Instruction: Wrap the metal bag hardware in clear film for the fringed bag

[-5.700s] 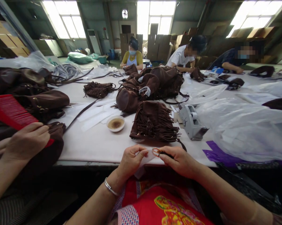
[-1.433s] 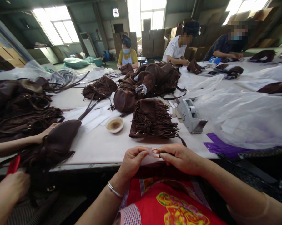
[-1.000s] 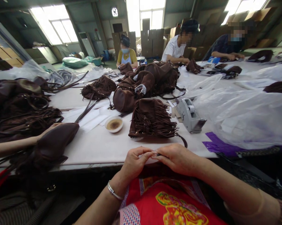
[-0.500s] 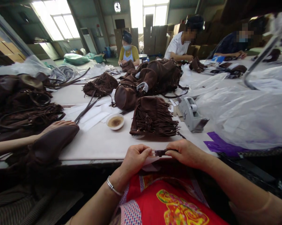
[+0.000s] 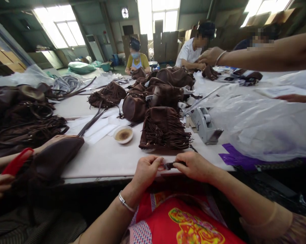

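Above the table's front edge, my right hand (image 5: 192,165) is closed on a thin dark brown strap (image 5: 169,165), a short piece of which shows between my hands. Thumb and fingers of my left hand (image 5: 146,171) pinch a bit of clear film (image 5: 164,164) at the strap's left end. What lies inside the fingertips is hidden. Just beyond my hands, a brown fringed bag (image 5: 161,130) rests on the white table. A small white dish (image 5: 123,135) with a brown stain stands left of the bag, and a grey tape dispenser (image 5: 206,126) stands right of it.
Brown bags (image 5: 165,89) are heaped behind. At left, a co-worker's hand holds a red tool (image 5: 18,162) beside a dark brown bag (image 5: 57,156). Another person's arm (image 5: 254,52) reaches in from the right, above clear plastic sheeting (image 5: 267,125). Purple tape (image 5: 239,156) marks the right edge.
A person's arm has come in from the right over the table. The red tool has appeared at left. Bags in the heap have shifted. My hands keep their hold, slightly closer together.
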{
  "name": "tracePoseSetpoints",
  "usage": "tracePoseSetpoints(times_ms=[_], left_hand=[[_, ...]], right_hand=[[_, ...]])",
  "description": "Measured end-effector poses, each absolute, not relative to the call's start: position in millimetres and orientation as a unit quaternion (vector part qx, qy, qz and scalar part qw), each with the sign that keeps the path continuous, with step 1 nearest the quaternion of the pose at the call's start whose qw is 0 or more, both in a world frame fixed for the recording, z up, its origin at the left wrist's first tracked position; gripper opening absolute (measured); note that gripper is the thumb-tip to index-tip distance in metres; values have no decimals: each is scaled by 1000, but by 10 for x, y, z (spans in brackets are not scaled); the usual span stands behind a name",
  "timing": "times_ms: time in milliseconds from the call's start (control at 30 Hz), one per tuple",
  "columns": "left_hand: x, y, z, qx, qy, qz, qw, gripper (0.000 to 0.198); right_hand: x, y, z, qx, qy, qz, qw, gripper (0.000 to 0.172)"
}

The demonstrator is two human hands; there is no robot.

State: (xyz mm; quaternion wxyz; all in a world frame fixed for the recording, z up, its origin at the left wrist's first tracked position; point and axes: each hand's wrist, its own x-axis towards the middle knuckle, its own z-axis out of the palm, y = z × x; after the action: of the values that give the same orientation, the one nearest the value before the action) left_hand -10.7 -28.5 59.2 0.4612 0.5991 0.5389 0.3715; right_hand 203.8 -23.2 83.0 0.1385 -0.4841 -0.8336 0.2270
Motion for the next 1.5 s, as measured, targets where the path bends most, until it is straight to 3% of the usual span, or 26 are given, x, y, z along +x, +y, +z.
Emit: tracePoseSetpoints(times_ms=[500, 867, 967, 1133, 1333, 1400, 1500], left_hand=[[-120, -342, 494, 601, 523, 421, 434, 27], [-40, -337, 589, 676, 473, 318, 466, 26], [-117, -318, 617, 706, 459, 279, 461, 23], [-152, -238, 603, 735, 499, 299, 347, 28], [45, -90, 607, 819, 494, 218, 193, 24], [64, -48, 622, 810, 484, 212, 256, 26], [62, -10, 625, 734, 474, 221, 433, 32]], right_hand=[[2011, -186, 881, -524, -790, 288, 138, 26], [1902, -272, 816, -485, -845, 177, 140, 25], [2002, -270, 791, -446, -860, 210, 130, 23], [2207, -207, 722, -425, -874, 193, 135, 20], [2259, -157, 594, -422, -889, 116, 134, 25], [2332, -145, 578, -409, -892, 117, 150, 23], [2448, -138, 583, -401, -889, 124, 185, 21]])
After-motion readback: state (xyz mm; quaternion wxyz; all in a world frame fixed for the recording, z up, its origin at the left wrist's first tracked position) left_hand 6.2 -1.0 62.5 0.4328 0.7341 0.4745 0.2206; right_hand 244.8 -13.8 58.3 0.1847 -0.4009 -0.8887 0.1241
